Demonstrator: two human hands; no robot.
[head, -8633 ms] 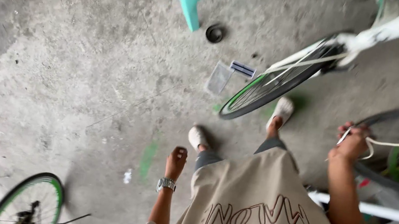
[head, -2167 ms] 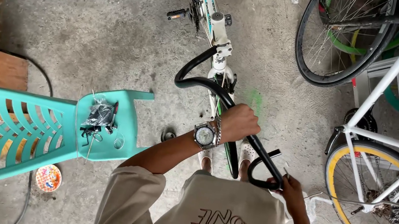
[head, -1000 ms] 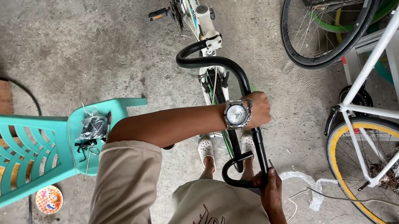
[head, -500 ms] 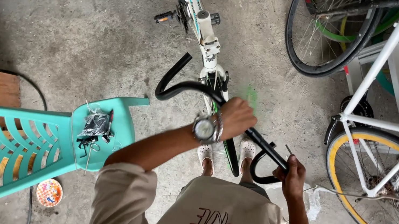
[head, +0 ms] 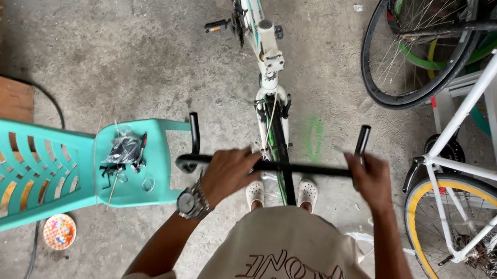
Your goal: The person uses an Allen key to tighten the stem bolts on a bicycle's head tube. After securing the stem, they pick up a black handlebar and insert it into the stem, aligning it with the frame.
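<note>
Two hands grip one black handlebar, which we hold level above our feet: our left hand is closed round it left of centre, our right hand closed near its right end. Beyond stands the white-and-green bicycle frame on the concrete floor. A turquoise plastic chair lies left, near its seat's edge a bundle of small tools

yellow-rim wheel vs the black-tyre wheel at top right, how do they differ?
Colour: the yellow-rim wheel has a yellow band inside its tyre; the black-tyre wheel shows a green band.
Place: the yellow-rim wheel sits right of the right hand, in the white bicycle frame; the black-tyre wheel lies farther off, partly behind that frame.
Hub: the yellow-rim wheel's hub and cog show; the black-tyre wheel's are cut off by the edge.
Shared: both are spoked and untouched by the hands.
</note>
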